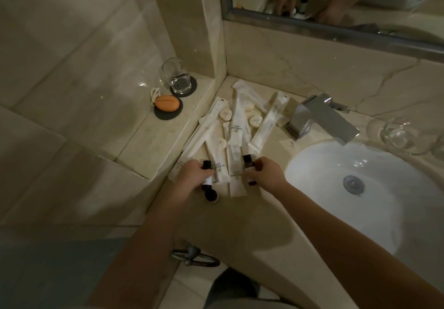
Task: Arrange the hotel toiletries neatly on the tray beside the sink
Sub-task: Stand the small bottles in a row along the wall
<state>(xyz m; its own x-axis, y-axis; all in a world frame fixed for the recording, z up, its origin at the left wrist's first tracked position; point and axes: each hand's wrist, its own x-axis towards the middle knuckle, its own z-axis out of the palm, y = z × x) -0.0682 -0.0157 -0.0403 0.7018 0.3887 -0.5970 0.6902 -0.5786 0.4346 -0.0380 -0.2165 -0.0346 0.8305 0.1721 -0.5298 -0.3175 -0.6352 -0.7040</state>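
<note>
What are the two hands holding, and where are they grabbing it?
The left hand grips a small dark bottle round its middle. The right hand grips a second dark bottle round its middle too.

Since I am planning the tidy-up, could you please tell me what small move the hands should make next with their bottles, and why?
Probably stand both upright beside the third bottle, lying on the counter. The left hand grips one dark bottle, the right hand a second dark bottle, and the white packets behind overlap in a heap, leaving no tidy spot.
</note>
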